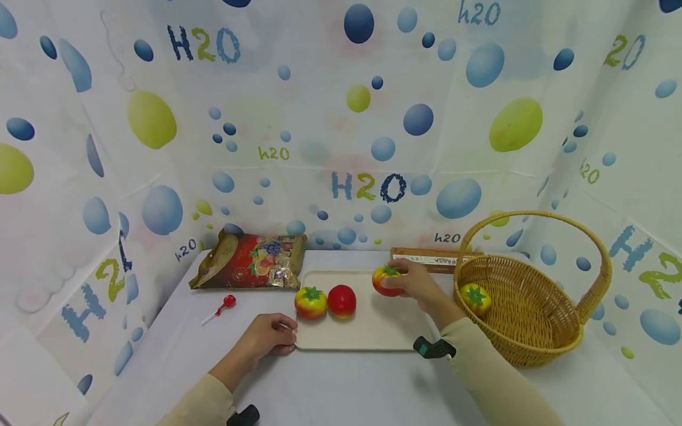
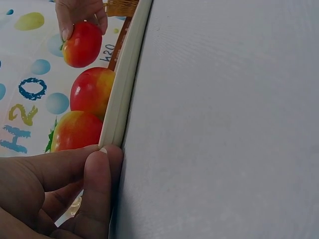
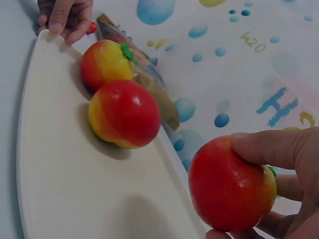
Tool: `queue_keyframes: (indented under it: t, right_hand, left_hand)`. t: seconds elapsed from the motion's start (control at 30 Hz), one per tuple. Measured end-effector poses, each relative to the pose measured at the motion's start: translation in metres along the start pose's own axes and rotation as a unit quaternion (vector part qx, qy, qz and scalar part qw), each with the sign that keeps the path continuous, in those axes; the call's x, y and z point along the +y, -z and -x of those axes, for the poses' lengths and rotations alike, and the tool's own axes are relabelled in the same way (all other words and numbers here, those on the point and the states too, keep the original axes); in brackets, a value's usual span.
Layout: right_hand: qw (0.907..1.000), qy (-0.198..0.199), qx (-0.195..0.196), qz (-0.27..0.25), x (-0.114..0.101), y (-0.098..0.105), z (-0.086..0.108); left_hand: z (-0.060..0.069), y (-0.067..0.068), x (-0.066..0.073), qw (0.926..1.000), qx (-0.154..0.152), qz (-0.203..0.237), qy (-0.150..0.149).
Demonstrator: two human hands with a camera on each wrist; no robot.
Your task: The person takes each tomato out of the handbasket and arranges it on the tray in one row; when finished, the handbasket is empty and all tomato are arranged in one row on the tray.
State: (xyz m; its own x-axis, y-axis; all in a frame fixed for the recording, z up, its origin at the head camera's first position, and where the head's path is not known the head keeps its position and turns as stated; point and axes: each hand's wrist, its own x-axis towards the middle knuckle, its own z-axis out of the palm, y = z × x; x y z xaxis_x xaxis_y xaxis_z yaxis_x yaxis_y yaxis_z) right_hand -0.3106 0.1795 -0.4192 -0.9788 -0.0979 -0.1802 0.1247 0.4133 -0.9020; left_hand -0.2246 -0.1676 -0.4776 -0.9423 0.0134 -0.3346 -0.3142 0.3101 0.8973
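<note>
The held fruit (image 1: 386, 285) was up over the tray (image 1: 362, 340), gripped between the thumb and fingers of the right hand (image 1: 417, 284), not yet set down anywhere. Below it, a leafy fruit (image 1: 311, 305) and a plain red fruit (image 1: 341, 302) sat side by side on the tray; a fourth fruit (image 1: 476, 300) lay against the left wall of the basket (image 1: 533, 357). The work looked partway through: one in the basket, one in the air, two on the tray; which way the held one was bound could not be told. The left hand (image 1: 269, 336) pinched the tray's left edge. Farther out on the counter (image 1: 346, 378) were a lollipop (image 1: 228, 301), a bag (image 1: 256, 260) and a box (image 1: 423, 257).

The right hand and basket hid parts of the box, the plain red fruit's stem was out of sight, and the left wrist view showed the tray only edge-on.
</note>
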Motion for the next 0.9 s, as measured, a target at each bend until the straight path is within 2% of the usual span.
queue_keyframes:
  t: [0.47, 0.9]
  right_hand:
    - [1.0, -0.002, 0.005, 0.003, 0.008, -0.026, -0.004]
    - [0.9994, -0.01, 0.016, 0.03, 0.012, -0.044, -0.004]
  left_hand:
    - [0.003, -0.001, 0.003, 1.0, 0.001, -0.004, -0.001]
    - [0.002, -0.001, 0.003, 1.0, 0.003, -0.003, -0.003]
